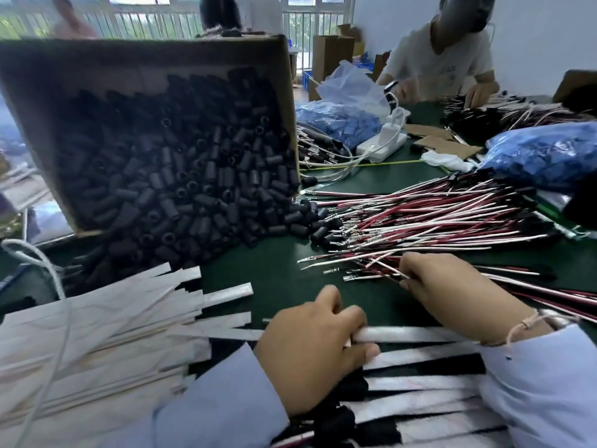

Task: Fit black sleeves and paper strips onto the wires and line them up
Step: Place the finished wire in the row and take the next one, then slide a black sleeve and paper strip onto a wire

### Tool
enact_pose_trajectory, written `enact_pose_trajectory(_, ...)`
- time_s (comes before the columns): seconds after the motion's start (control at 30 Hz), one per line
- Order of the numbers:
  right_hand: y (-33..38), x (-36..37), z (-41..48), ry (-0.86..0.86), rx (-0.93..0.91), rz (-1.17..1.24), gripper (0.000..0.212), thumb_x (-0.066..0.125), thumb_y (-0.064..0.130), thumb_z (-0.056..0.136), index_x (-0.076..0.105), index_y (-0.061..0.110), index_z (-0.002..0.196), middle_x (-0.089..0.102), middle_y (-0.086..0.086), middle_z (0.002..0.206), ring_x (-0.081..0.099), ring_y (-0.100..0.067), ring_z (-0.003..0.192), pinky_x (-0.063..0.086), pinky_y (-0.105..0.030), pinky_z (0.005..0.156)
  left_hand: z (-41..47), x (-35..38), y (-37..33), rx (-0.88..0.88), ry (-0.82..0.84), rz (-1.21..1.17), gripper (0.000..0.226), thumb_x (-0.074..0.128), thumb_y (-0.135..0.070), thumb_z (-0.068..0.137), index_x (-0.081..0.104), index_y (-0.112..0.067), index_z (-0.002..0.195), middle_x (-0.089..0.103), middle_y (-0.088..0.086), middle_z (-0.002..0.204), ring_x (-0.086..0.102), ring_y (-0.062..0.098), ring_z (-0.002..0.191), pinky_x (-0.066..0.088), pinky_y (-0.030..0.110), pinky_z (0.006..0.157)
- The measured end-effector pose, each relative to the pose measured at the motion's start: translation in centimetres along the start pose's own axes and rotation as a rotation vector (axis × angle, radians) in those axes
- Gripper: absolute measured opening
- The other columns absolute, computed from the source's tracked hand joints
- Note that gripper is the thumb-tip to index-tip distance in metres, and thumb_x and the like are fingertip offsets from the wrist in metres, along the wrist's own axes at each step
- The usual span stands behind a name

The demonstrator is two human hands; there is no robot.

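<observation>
Head view looks down at two hands at work on a green bench [274,276]. The left hand [310,354] has its fingers [350,318] and thumb curled round one white paper strip [410,334]. The strip sticks out to the right and runs under the right wrist. The right hand [452,295] pinches one thin wire [387,269] at the near edge of the big pile of red and white wires [436,215], and its fingers are bent in tight.

The wire looks very light and bendy, with a small metal tip that could catch on the others. It is best held close to the tip, so it does not flop. The strip looks light too, soft and easy to crush, so a gentle hold near its open end should do.

Strip and wire are near each other but not touching yet.

Black sleeves [181,176] spill from a tipped box [286,92] onto the bench – short, stubby tubes that may roll. More loose strips [97,321] lie at the left, and done pieces [420,383] sit in a row close to the body.
</observation>
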State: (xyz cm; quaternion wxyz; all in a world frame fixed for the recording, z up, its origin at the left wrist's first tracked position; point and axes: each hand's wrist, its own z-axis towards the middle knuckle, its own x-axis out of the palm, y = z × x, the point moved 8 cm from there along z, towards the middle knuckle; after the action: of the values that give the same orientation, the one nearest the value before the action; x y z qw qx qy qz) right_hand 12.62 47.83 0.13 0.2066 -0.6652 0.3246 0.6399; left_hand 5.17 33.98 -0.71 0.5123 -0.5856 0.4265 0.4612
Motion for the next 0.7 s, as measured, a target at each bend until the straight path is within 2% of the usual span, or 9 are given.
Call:
enact_pose_trajectory(0.07, 0.6, -0.2, -0.5, 0.003, -0.034, 0.06, 0.013, 0.044, 0.029, 0.099, 0.051, 0.023, 0.091, 0.049, 0.008, 0.071, 0.049, -0.018, 0.072, 0.037, -0.032, 0.063, -0.4, 0.3, -0.3, 0.034, 0.021, -0.003, 0.035, 0.04, -0.059, 0.093, 0.047, -0.035, 0.117, 0.04, -0.01, 0.113, 0.05, 0.015, 0.081, 0.042, 0.029, 0.074)
enact_pose_trajectory(0.2, 2.0, -1.1, -1.7, 0.024, -0.144, 0.104, 0.041, 0.036, 0.056, 0.094, 0.065, 0.029, 0.084, 0.059, 0.006, 0.065, 0.052, -0.003, 0.062, 0.041, -0.027, 0.059, -1.0, -1.6, 0.2, 0.044, -0.015, -0.154, 0.034, 0.044, -0.063, 0.087, 0.043, -0.038, 0.11, 0.038, -0.016, 0.109, 0.054, 0.011, 0.087, 0.044, 0.03, 0.077)
enact_pose_trajectory(0.3, 3.1, -1.9, -2.3, -0.064, -0.236, 0.151, 0.03, 0.046, 0.05, 0.093, 0.069, 0.032, 0.091, 0.065, 0.014, 0.071, 0.055, -0.003, 0.067, 0.043, -0.026, 0.064, -0.9, -4.5, 2.1, -0.007, -0.153, -0.398, 0.022, 0.046, -0.05, 0.084, 0.042, -0.038, 0.102, 0.039, -0.018, 0.101, 0.049, 0.001, 0.084, 0.044, 0.024, 0.077)
enact_pose_trajectory(0.37, 3.8, -2.3, -2.2, -0.146, -0.268, 0.259, 0.02, 0.054, 0.034, 0.095, 0.071, 0.035, 0.104, 0.066, 0.021, 0.079, 0.058, -0.003, 0.074, 0.045, -0.023, 0.069, -0.8, -5.8, 3.3, -0.008, -0.21, -0.503, 0.011, 0.046, -0.038, 0.092, 0.05, -0.036, 0.102, 0.043, -0.017, 0.1, 0.048, -0.001, 0.088, 0.04, 0.018, 0.079)
enact_pose_trajectory(0.43, 3.9, -2.9, -2.3, -0.272, -0.276, 0.336, 0.024, 0.057, 0.025, 0.094, 0.07, 0.032, 0.112, 0.067, 0.02, 0.083, 0.059, -0.001, 0.076, 0.044, -0.019, 0.07, -0.8, -7.2, 4.1, 0.021, -0.284, -0.521, 0.016, 0.044, -0.033, 0.097, 0.058, -0.032, 0.105, 0.052, -0.015, 0.098, 0.05, -0.003, 0.093, 0.038, 0.012, 0.081)
enact_pose_trajectory(0.5, 3.6, -4.2, -3.1, -0.423, -0.29, 0.409, 0.022, 0.057, 0.035, 0.093, 0.072, 0.034, 0.108, 0.066, 0.024, 0.081, 0.058, 0.005, 0.076, 0.045, -0.018, 0.069, -0.9, -8.1, 4.7, 0.048, -0.316, -0.597, 0.023, 0.044, -0.035, 0.095, 0.063, -0.03, 0.107, 0.062, -0.013, 0.087, 0.056, 0.0, 0.085, 0.042, 0.014, 0.077)
enact_pose_trajectory(0.57, 3.4, -5.7, -4.1, -0.569, -0.324, 0.462, 0.023, 0.057, 0.048, 0.091, 0.074, 0.037, 0.101, 0.067, 0.023, 0.08, 0.062, 0.003, 0.077, 0.05, -0.026, 0.066, -0.9, -8.6, 5.0, 0.062, -0.304, -0.715, 0.03, 0.045, -0.04, 0.089, 0.066, -0.032, 0.109, 0.064, -0.011, 0.077, 0.057, 0.002, 0.074, 0.045, 0.015, 0.071)
enact_pose_trajectory(0.63, 3.3, -6.7, -4.9, -0.666, -0.37, 0.526, 0.025, 0.057, 0.044, 0.087, 0.075, 0.032, 0.099, 0.068, 0.019, 0.077, 0.064, -0.002, 0.072, 0.051, -0.027, 0.061, -0.9, -9.0, 5.4, 0.063, -0.31, -0.808, 0.036, 0.044, -0.045, 0.085, 0.066, -0.035, 0.112, 0.063, -0.012, 0.074, 0.056, -0.001, 0.073, 0.043, 0.011, 0.07)
enact_pose_trajectory(0.7, 3.6, -7.3, -5.4, -0.729, -0.414, 0.57, 0.025, 0.058, 0.036, 0.088, 0.076, 0.023, 0.099, 0.064, 0.015, 0.073, 0.06, -0.005, 0.067, 0.046, -0.021, 0.058, -1.2, -9.9, 5.7, 0.085, -0.368, -0.855, 0.038, 0.045, -0.046, 0.085, 0.063, -0.035, 0.116, 0.063, -0.016, 0.076, 0.055, -0.007, 0.074, 0.039, 0.006, 0.07)
